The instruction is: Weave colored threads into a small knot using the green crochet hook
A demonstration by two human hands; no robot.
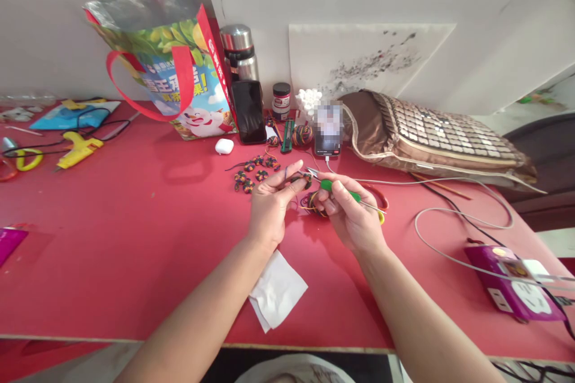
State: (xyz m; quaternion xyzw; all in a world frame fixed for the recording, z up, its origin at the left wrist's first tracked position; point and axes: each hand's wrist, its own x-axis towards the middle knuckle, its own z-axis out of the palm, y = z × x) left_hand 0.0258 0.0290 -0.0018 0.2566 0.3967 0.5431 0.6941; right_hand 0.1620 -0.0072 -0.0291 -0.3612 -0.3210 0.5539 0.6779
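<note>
My left hand (269, 206) pinches a small crocheted piece (307, 180) of dark multicoloured yarn, with a strand running over its fingers. My right hand (353, 212) is closed on a green-handled crochet hook (327, 185), whose thin metal shaft sticks out on the right. A pointed metal tip meets the crocheted piece between the hands. Red-and-yellow scissor handles (381, 216) show behind my right hand; I cannot tell whether it grips them too. Below the hands lies a ball of multicoloured yarn (314, 203), partly hidden. Several finished crocheted pieces (247, 185) lie left of my fingers.
Behind the hands stand a phone on a cable (327, 146), a dark phone (249, 114), a jar (281, 102) and a shopping bag (179, 90). A brown cushion (431, 131) lies right. A white tissue (279, 290) is near the front; a yellow glue gun (78, 149) lies left.
</note>
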